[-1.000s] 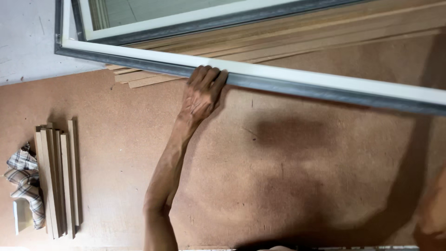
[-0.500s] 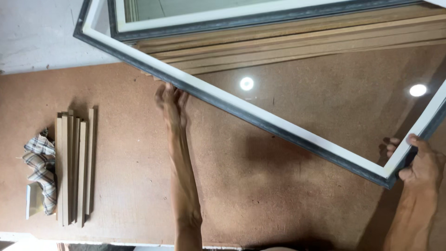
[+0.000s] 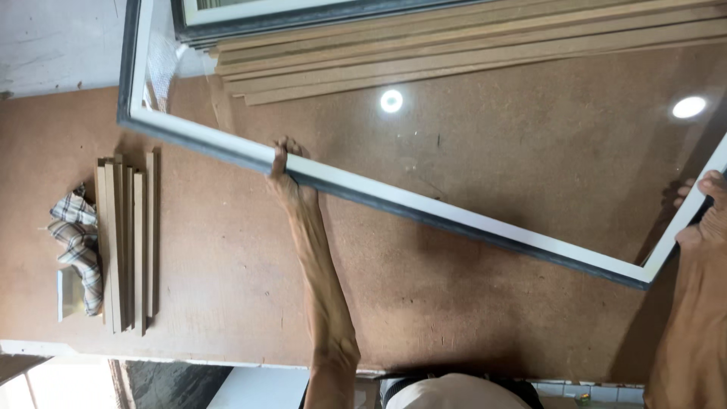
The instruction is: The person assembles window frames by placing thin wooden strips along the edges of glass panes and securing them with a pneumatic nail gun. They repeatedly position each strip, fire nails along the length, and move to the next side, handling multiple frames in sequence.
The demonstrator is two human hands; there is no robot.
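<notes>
Brown board (image 3: 189, 250) beneath white-edged glazed frame (image 3: 454, 216)

One second ago the glazed frame (image 3: 454, 216) lay nearly level across the top of the view, with only the left hand (image 3: 291, 185) on its near rail and the right hand out of sight. Now its near rail runs steeply slantwise over the table (image 3: 212, 265), its left corner close above the bundle of short wooden strips (image 3: 127, 242) and its right corner much lower. The right hand (image 3: 700, 216) has come into view and grips that right corner, fingers (image 3: 712, 182) curled over the rail. Two round light reflections now show in the glass.
</notes>
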